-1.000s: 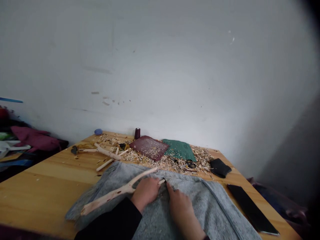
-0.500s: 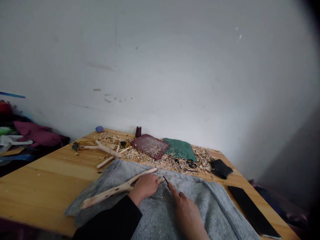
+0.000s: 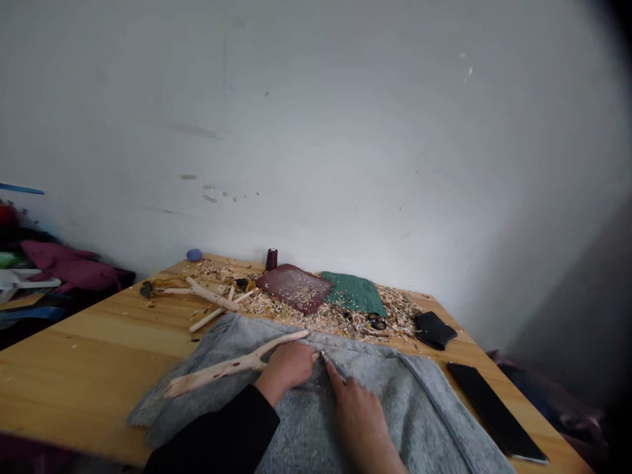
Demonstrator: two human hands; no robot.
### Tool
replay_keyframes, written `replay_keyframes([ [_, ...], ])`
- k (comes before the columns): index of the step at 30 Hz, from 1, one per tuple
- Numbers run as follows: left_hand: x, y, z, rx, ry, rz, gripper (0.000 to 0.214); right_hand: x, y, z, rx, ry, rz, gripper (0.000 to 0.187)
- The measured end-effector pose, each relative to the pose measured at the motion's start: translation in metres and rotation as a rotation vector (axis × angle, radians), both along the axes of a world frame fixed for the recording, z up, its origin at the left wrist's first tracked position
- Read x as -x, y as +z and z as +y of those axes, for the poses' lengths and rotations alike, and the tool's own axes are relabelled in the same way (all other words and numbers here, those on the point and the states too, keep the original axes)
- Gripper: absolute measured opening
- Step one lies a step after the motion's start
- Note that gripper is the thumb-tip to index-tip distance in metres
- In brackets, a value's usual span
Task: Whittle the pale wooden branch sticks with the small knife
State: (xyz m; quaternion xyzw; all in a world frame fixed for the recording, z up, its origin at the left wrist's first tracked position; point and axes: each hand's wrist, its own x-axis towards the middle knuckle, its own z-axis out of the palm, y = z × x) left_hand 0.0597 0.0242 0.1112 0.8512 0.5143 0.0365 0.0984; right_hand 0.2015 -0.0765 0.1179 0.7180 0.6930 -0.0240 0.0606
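Observation:
A peeled, forked branch lies over a grey cloth, its thick end pointing left. My left hand is closed around one of its prongs, whose tip sticks out to the right of the fingers. My right hand is closed on a small knife with a thin dark blade, the index finger stretched along it. That fingertip is right at the prong's tip. The knife is now almost wholly hidden by the hand.
Wood shavings cover the table's back, around a maroon cloth, a green cloth and scissors. More peeled sticks lie at left. A black phone and a black cloth piece are at right.
My right hand has moved slightly left and up, bringing the knife to the prong's tip; the blade, visible before, is now mostly hidden. The branch's thick end has risen a little.

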Motion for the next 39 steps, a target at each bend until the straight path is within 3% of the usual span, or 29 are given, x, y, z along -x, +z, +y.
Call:
replay_keyframes([
  [15, -0.010, -0.005, -0.008, -0.034, 0.037, 0.041, 0.044, 0.045, 0.010, 0.028, 0.035, -0.143, -0.018, 0.061],
  [18, -0.008, -0.004, -0.012, -0.040, 0.042, 0.034, 0.046, 0.032, 0.011, 0.033, 0.033, -0.119, 0.036, 0.060],
  [22, -0.002, -0.003, -0.016, -0.054, 0.044, 0.020, 0.044, -0.008, 0.004, 0.027, 0.014, -0.032, 0.128, 0.069],
  [27, 0.003, -0.003, -0.016, -0.068, 0.034, 0.001, 0.038, -0.044, -0.012, 0.014, -0.082, 0.022, 0.489, 0.080],
  [31, -0.001, -0.005, -0.020, -0.103, 0.045, 0.017, 0.038, -0.046, -0.016, 0.010, -0.107, 0.035, 0.562, 0.081],
  [39, -0.009, -0.006, -0.024, -0.122, 0.035, 0.071, 0.037, -0.042, -0.019, 0.010, -0.069, -0.019, 0.465, 0.079],
])
